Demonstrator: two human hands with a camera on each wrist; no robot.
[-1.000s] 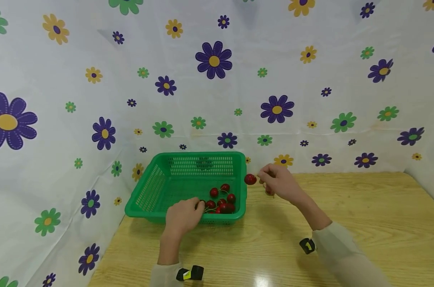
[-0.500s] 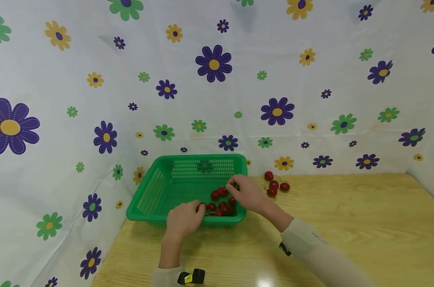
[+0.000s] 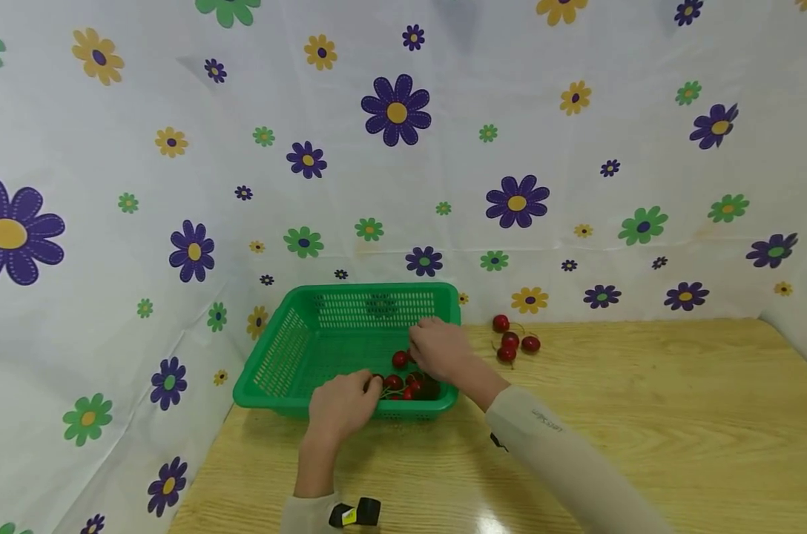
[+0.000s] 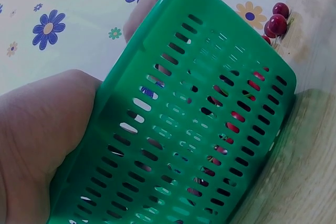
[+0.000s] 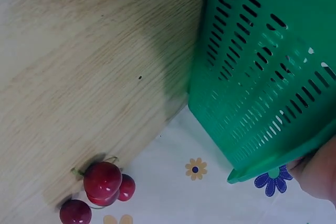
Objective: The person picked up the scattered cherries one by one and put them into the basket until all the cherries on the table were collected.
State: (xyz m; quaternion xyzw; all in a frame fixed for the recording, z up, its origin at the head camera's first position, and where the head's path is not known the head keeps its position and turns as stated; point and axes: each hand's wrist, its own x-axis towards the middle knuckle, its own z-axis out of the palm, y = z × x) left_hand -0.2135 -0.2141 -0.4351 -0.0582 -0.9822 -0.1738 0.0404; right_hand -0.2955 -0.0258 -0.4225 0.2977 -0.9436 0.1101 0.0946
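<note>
My left hand (image 3: pixel 343 404) grips the near rim of a green plastic basket (image 3: pixel 277 400), its fingertips hidden inside. In the left wrist view the base of that hand (image 4: pixel 47 135) lies against the rim, outside the slotted wall (image 4: pixel 157 145). My right hand (image 3: pixel 439 348) reaches over the basket's right side, back up and knuckles bent. Its fingertips are hidden, so whether they hold a cherry cannot be seen. Red cherries (image 3: pixel 400 360) with green stems lie in the basket's right part, below and beside that hand.
Several more cherries (image 3: pixel 510 341) lie on the wood-grain table (image 3: pixel 610 415), right of the basket near the back edge. A white flower-printed cloth (image 3: pixel 564 185) hangs behind the table and along its left side.
My right hand has carried a cherry by its stem leftward over the basket's right rim, then moved slightly farther in, knuckles now turned upward. My left hand stays on the rim.
</note>
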